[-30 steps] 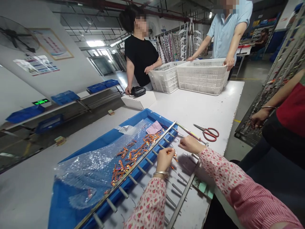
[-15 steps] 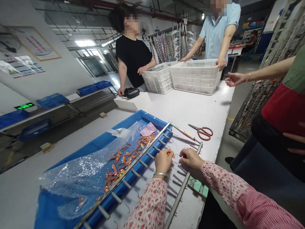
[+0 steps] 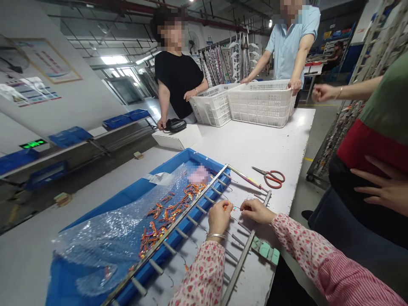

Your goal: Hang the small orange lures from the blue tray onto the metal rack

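Observation:
My left hand (image 3: 219,216) is closed, its fingertips pinching a small shiny orange piece (image 3: 228,207). Just to its right, my right hand (image 3: 257,211) has thumb and forefinger pinched at a thin wire hook (image 3: 237,208) by that piece. Both hands are over a metal rack (image 3: 245,251) with short grey pegs and wire hooks along its two rails. Under the rack's left rail lies a blue tray (image 3: 134,191), lined with clear bubble wrap (image 3: 105,231). Many similar orange pieces (image 3: 165,212) lie on the wrap.
Red-handled scissors (image 3: 273,178) lie beyond my right hand. Green blocks (image 3: 266,250) sit by the rack's right rail. White baskets (image 3: 261,106) and a white box (image 3: 177,137) stand at the table's far end, with two people behind. Another person (image 3: 376,140) stands close on the right.
My hands have barely moved, staying close together at the orange piece. The person on the right has shifted leftward and curled the outstretched hand. The person in black has turned their head.

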A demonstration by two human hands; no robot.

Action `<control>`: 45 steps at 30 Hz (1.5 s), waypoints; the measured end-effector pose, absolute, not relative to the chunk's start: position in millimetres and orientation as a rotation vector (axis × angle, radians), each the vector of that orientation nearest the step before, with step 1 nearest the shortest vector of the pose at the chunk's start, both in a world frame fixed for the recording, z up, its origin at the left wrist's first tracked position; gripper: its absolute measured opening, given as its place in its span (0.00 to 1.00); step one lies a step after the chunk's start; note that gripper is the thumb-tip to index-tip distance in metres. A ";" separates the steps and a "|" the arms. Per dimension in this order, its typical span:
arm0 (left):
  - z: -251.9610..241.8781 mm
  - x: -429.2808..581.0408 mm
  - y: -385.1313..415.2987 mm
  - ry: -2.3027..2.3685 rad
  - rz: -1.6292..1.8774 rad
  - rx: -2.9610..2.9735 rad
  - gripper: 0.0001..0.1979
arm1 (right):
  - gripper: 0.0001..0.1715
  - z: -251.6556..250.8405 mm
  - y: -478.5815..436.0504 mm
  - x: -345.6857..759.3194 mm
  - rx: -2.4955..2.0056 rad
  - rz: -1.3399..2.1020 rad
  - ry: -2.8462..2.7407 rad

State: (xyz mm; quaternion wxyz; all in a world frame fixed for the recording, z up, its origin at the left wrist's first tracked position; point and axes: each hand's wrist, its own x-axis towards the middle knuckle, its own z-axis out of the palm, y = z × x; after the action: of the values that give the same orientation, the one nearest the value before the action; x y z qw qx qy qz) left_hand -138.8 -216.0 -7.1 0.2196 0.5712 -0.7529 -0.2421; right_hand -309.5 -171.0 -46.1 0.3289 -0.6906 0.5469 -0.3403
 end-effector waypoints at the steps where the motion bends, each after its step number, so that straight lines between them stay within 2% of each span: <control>1: -7.8 -138.6 -217.0 -2.020 -0.717 1.550 0.09 | 0.07 -44.3 -171.5 -310.9 -1.856 -0.839 1.457; 3: -8.2 -138.7 -218.5 -1.790 -0.888 1.479 0.10 | 0.10 -39.6 -172.1 -312.1 -1.966 -0.705 1.524; 5: -6.8 -139.1 -218.4 -1.418 -1.203 1.386 0.11 | 0.11 -32.6 -172.1 -311.1 -2.072 -0.596 1.625; 9: 2.4 -141.2 -212.8 -0.705 -1.733 1.120 0.07 | 0.12 -9.8 -172.0 -301.1 -2.118 -0.765 1.701; 11: 7.5 -142.9 -208.5 -0.574 -1.811 1.011 0.05 | 0.13 1.2 -172.5 -291.9 -2.018 -0.907 1.523; 14: 11.8 -145.8 -202.2 -0.608 -1.840 0.903 0.08 | 0.14 6.8 -174.4 -275.2 -1.794 -0.986 1.231; 19: 9.6 -143.6 -196.5 -0.769 -1.696 0.983 0.17 | 0.17 -7.5 -176.3 -254.6 -1.342 -1.169 1.085; 22: 7.0 -136.1 -198.9 -0.955 -1.575 1.150 0.18 | 0.18 -12.0 -180.0 -258.3 -1.209 -1.193 1.066; 26: 3.7 -127.2 -213.1 -1.360 -1.232 1.309 0.16 | 0.17 -3.4 -205.4 -283.9 -1.471 -1.022 1.139; 30: 1.4 -130.5 -231.4 -1.753 -0.881 1.402 0.13 | 0.11 9.2 -252.1 -302.2 -1.788 -1.159 1.518; 34: -0.5 -141.5 -241.7 -1.890 -0.716 1.555 0.11 | 0.10 9.1 -286.7 -295.4 -2.051 -0.878 1.377; 41: -1.6 -144.7 -244.2 -1.970 -0.646 1.610 0.10 | 0.11 -6.7 -295.3 -284.2 -1.504 -0.892 1.205; 45: -0.2 -143.9 -243.6 -1.974 -0.658 1.607 0.10 | 0.10 -7.6 -293.3 -283.4 -1.392 -0.947 1.134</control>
State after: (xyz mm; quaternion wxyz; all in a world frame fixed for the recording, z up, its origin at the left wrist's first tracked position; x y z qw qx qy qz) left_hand -143.9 -243.6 -0.2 0.2535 0.5914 -0.7262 -0.2421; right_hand -283.4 -293.3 -7.6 0.5276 -0.5823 0.4747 -0.3965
